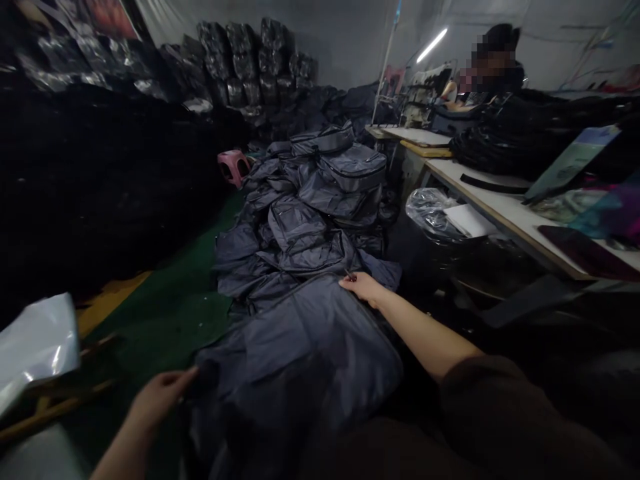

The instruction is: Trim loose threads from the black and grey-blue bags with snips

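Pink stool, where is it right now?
In the head view, the pink stool is left of centre, just left of the heap of dark bags.

The left hand (156, 398) pinches the near left edge of a dark grey bag (305, 333); the right hand (366, 288) holds its far corner, perhaps with a small tool too. Beyond lies a heap of bags (300, 223), a pink stool (231, 168) just left. A white table (510, 203) stands right.
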`<state>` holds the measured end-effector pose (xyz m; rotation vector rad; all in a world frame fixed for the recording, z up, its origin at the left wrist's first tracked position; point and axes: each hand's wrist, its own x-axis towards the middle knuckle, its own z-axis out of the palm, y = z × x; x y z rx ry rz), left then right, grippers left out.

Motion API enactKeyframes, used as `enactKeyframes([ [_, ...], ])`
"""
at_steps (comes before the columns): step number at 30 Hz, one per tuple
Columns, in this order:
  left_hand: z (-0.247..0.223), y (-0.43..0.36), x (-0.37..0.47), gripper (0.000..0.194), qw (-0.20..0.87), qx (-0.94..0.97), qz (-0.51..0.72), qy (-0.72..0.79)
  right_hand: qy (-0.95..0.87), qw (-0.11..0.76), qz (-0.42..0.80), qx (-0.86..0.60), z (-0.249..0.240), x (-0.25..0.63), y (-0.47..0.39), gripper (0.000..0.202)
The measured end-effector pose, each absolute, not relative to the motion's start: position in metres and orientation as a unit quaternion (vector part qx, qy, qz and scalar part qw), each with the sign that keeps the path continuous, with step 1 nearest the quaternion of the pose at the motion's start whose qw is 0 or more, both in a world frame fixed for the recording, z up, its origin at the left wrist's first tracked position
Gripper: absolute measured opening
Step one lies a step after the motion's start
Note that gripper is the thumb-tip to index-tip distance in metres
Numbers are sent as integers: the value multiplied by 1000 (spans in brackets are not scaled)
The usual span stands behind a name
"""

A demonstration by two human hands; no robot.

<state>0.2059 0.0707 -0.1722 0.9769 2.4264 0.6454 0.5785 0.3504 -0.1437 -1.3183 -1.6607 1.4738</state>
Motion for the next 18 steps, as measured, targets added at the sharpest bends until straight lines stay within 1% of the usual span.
enactKeyframes([
  [1, -193, 67, 211, 44, 273, 306, 184, 894, -617, 261, 554, -495, -157, 580, 348, 24],
  [4, -243, 49, 223, 38, 301, 259, 151, 905, -612, 228, 565, -504, -184, 596, 340, 24],
  [7, -268, 28, 224, 43, 304, 222, 152, 914, -605, 196, 579, -510, -194, 620, 331, 29],
  [10, -276, 15, 221, 45, 308, 205, 143, 918, -598, 173, 591, -513, -195, 639, 320, 34],
  [13, -275, 14, 221, 36, 309, 212, 95, 922, -593, 173, 591, -518, -192, 648, 308, 36],
  [15, -272, 18, 223, 28, 304, 228, 64, 923, -591, 179, 588, -522, -190, 650, 301, 35],
  [18, -268, 23, 222, 22, 270, 257, 52, 926, -586, 191, 585, -527, -188, 651, 293, 32],
])
